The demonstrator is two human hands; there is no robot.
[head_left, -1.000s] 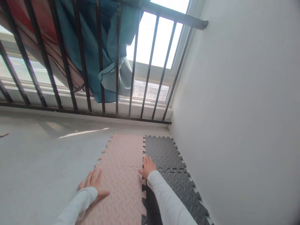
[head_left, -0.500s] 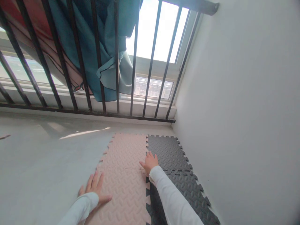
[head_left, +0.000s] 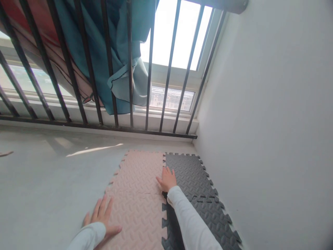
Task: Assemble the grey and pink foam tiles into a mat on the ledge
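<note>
The left hand [head_left: 101, 218] lies spread on the outer left edge of the near square pink foam mat tile with a raised tread pattern [head_left: 137, 220], its fingers parted and gripping nothing. The right hand [head_left: 168, 180] is at the seam between the far square pink foam mat tile [head_left: 142, 170] and the far dark grey foam mat tile [head_left: 188, 173], near the corner where the tiles meet; its fingers are partly spread, thumb out over the pink, with no grasp visible. The near dark grey foam mat tile [head_left: 217, 222] lies partly behind the right sleeve, with a darker gap along its pink neighbour's toothed edge. All four tiles lie on the pale grey floor [head_left: 49, 194], the grey pair beside the plain white wall [head_left: 273, 121]. Beyond them stands a black metal railing [head_left: 131, 129], with a teal fabric curtain [head_left: 117, 86] hanging behind its bars in front of the window [head_left: 166, 41].
</note>
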